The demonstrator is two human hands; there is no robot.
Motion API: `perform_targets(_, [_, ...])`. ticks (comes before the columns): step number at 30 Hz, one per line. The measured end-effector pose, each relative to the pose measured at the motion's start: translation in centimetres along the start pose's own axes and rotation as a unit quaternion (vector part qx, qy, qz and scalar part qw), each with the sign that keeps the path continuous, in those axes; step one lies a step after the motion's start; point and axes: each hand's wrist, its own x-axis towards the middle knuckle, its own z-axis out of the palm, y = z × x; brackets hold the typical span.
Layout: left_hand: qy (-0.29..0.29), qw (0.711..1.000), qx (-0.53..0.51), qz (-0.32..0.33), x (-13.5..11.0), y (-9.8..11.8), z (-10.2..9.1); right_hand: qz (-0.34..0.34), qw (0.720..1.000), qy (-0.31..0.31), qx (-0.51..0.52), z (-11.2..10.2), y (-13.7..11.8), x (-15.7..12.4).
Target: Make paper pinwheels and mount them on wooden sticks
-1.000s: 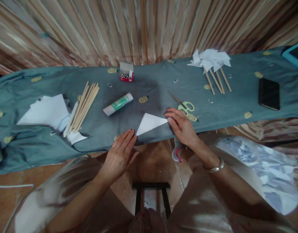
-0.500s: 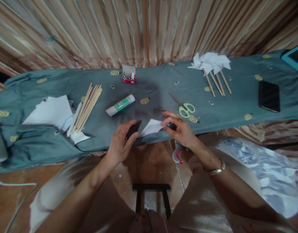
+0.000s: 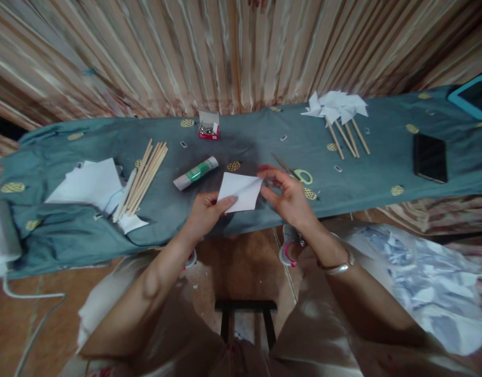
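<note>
A small square sheet of white paper (image 3: 241, 195), opened flat with a crease running across it, is held over the front part of the table. My left hand (image 3: 205, 212) grips its left edge, with the thumb on top and the fingers beneath. At the upper right corner, the curled fingers of my right hand (image 3: 285, 195) meet the paper; their exact contact is hard to see. Just beyond the sheet lies a glue stick (image 3: 196, 173) with a green label. Scissors (image 3: 299, 174) with light green handles lie behind my right hand, partly covered by it.
Wooden sticks (image 3: 144, 178) lie beside a pile of white paper (image 3: 87, 183) on the left. A red box of small metal pieces (image 3: 208, 128) stands at the back. White paper pinwheels on sticks (image 3: 337, 107), a phone (image 3: 430, 158) and a blue-framed device (image 3: 474, 94) are on the right.
The paper was folded into a narrow pointed shape between both hands; now it is spread out as a square. My left hand has shifted its grip to the left edge.
</note>
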Motion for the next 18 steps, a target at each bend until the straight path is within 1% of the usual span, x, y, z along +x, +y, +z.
perform_targets(2, [0.031,0.999,-0.029,-0.009,0.2,0.0,-0.2,0.002,1.000,0.005,-0.023,0.4,0.5,0.1])
perform_targets(3, [0.047,0.998,-0.039,-0.009,0.2,0.0,-0.3,-0.004,0.999,-0.006,-0.048,0.6,0.7,0.0])
perform_targets(5, [0.075,0.996,-0.052,-0.001,0.3,0.0,-0.6,-0.027,0.992,-0.049,-0.115,0.9,0.9,-0.4])
perform_targets(7, [0.098,0.993,-0.058,0.012,0.4,0.1,-0.8,-0.051,0.978,-0.101,-0.173,1.0,0.7,-1.1])
perform_targets(9, [0.114,0.991,-0.063,0.023,0.5,0.2,-1.1,-0.072,0.967,-0.143,-0.200,0.8,0.4,-1.9])
perform_targets(11, [0.120,0.990,-0.064,0.033,0.6,0.2,-1.2,-0.085,0.963,-0.190,-0.173,0.3,0.0,-2.4])
perform_targets(13, [0.118,0.990,-0.061,0.042,0.7,0.3,-1.2,-0.070,0.958,-0.264,-0.086,-0.4,-0.3,-2.4])
perform_targets(14, [0.116,0.990,-0.059,0.046,0.8,0.2,-1.1,-0.047,0.956,-0.286,-0.037,-0.8,-0.3,-2.3])
perform_targets(15, [0.114,0.991,-0.055,0.047,0.8,0.2,-1.0,-0.025,0.957,-0.287,-0.001,-1.2,-0.2,-2.1])
perform_targets(16, [0.113,0.991,-0.051,0.047,0.9,0.2,-0.9,-0.008,0.963,-0.270,0.021,-1.6,-0.1,-1.9])
perform_targets(18, [0.110,0.992,-0.048,0.047,1.0,0.1,-0.6,0.016,0.978,-0.204,0.028,-2.4,0.2,-1.3])
